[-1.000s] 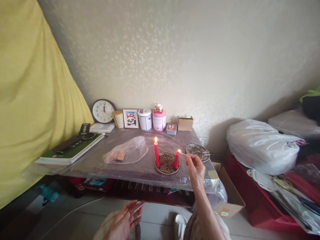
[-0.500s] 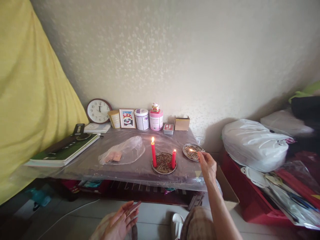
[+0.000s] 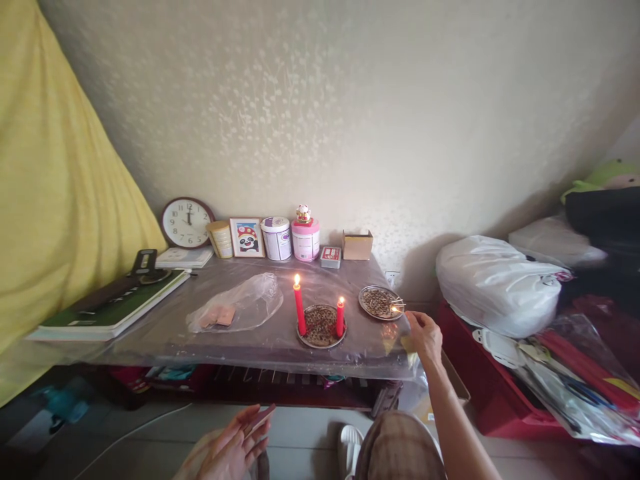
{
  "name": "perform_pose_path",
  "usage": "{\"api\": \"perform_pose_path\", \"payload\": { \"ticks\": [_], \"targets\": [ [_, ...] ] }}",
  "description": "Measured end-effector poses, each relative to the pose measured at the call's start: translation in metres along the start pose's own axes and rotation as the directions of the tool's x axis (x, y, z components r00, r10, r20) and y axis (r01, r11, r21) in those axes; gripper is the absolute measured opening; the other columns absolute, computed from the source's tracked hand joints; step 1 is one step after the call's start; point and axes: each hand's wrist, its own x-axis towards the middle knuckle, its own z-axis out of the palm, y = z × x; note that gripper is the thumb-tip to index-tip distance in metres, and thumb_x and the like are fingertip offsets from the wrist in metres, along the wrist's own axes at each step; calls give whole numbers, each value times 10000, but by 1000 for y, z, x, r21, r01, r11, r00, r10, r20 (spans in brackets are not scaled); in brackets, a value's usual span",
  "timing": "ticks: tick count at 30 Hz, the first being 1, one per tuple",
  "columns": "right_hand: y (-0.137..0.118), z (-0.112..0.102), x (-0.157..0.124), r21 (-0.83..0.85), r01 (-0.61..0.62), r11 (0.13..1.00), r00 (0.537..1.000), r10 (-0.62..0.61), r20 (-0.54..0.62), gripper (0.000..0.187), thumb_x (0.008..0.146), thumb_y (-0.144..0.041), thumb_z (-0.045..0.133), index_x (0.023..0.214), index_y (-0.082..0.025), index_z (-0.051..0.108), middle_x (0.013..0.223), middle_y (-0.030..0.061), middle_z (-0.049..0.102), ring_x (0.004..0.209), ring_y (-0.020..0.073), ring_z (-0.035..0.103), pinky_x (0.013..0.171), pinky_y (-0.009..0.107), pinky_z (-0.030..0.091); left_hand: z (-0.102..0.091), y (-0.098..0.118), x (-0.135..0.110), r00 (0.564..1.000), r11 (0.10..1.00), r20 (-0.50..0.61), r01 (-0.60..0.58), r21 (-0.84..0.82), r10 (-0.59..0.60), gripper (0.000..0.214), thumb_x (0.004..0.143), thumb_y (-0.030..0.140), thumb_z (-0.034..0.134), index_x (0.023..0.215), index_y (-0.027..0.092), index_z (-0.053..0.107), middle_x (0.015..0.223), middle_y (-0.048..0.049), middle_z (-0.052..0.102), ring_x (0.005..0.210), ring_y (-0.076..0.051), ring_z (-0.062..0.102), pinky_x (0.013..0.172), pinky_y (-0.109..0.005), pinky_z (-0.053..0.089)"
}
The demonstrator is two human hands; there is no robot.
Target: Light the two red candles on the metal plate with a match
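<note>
My right hand (image 3: 424,333) reaches to the table's right end, fingers pinched on a burning match (image 3: 399,309) whose flame sits over the rim of a small round metal dish (image 3: 376,300) with several used sticks in it. Left of that, two lit red candles stand on a second patterned dish (image 3: 320,331): a tall candle (image 3: 299,312) and a short candle (image 3: 340,319). My left hand (image 3: 233,448) is low by my knee, palm up, fingers holding a small flat reddish box (image 3: 261,419).
The low table (image 3: 165,333) is covered in clear plastic film. On it lie a plastic bag (image 3: 240,305), books (image 3: 107,310), a clock (image 3: 187,223), a framed picture, tins (image 3: 276,238) and small boxes by the wall. White bags (image 3: 495,287) and red bins crowd the right.
My right hand carried the burning match away from the short candle, now lit, rightward and down to the small dish. My view has shifted to the right. The left hand has hardly moved.
</note>
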Motion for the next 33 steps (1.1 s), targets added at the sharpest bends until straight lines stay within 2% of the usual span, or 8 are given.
{"api": "perform_pose_path", "payload": {
  "ticks": [7, 12, 18, 22, 25, 27, 30, 33],
  "targets": [
    [2, 10, 5, -36, 14, 999, 1000, -13, 27, 448, 689, -565, 550, 798, -188, 767, 832, 116, 752, 773, 278, 642, 683, 365, 438, -2, 3, 2, 999, 999, 16, 32, 16, -33, 279, 687, 318, 779, 954, 241, 803, 1148, -97, 786, 1083, -313, 686, 1032, -449, 470],
    [1, 15, 9, -84, 18, 996, 1000, -17, 23, 418, 682, -525, 540, 766, -180, 760, 816, 120, 729, 759, 267, 617, 688, 358, 418, 4, 6, -1, 999, 998, 10, 53, 18, -53, 296, 641, 331, 802, 926, 250, 809, 1128, -97, 794, 1097, -342, 681, 1078, -485, 436],
    [-13, -3, 8, -108, 27, 994, 997, -34, -62, 452, 719, -517, 514, 837, -157, 760, 912, 147, 713, 771, 257, 605, 706, 357, 428, 3, 4, -1, 995, 998, -87, 49, 36, -46, 336, 600, 304, 806, 919, 200, 808, 1140, -139, 784, 1158, -390, 642, 1094, -508, 423],
    [-43, -24, -17, -32, 83, 996, 994, -85, -68, 548, 774, -593, 488, 922, -128, 738, 923, 159, 718, 808, 268, 617, 744, 361, 462, 3, 4, -1, 993, 998, -112, 41, 45, -36, 350, 560, 365, 830, 880, 223, 817, 1090, -117, 803, 1134, -390, 649, 1098, -514, 419],
    [-75, -29, -63, 83, 157, 984, 984, -163, 72, 495, 829, -618, 519, 919, -173, 716, 824, 68, 714, 718, 206, 616, 662, 285, 472, 4, 3, -1, 993, 997, -114, 49, 67, -41, 339, 598, 368, 810, 899, 212, 811, 1108, -127, 796, 1194, -415, 612, 1131, -544, 375],
    [-96, -24, -102, 218, 229, 949, 916, -286, 281, 427, 898, -564, 515, 875, -180, 699, 755, 31, 671, 665, 172, 583, 612, 252, 446, 2, 1, 1, 993, 997, -118, 34, 67, -26, 322, 645, 366, 773, 924, 207, 799, 1139, -142, 782, 1281, -427, 548, 1156, -562, 334],
    [-116, -8, -158, 304, 353, 885, 725, -464, 509, 407, 976, -458, 474, 732, -185, 651, 672, -3, 607, 621, 132, 545, 584, 221, 402, -4, -3, 6, 991, 997, -128, 36, 64, -27, 280, 667, 341, 732, 905, 203, 782, 1112, -167, 784, 1361, -422, 471, 1168, -586, 306],
    [-115, 13, -200, 324, 373, 869, 587, -492, 643, 359, 985, -363, 499, 726, -181, 669, 696, 2, 629, 639, 125, 576, 607, 218, 408, -7, -6, 7, 990, 997, -141, 42, 70, -31, 257, 660, 327, 728, 889, 221, 773, 1090, -159, 789, 1363, -411, 472, 1164, -583, 316]
  ]
}}
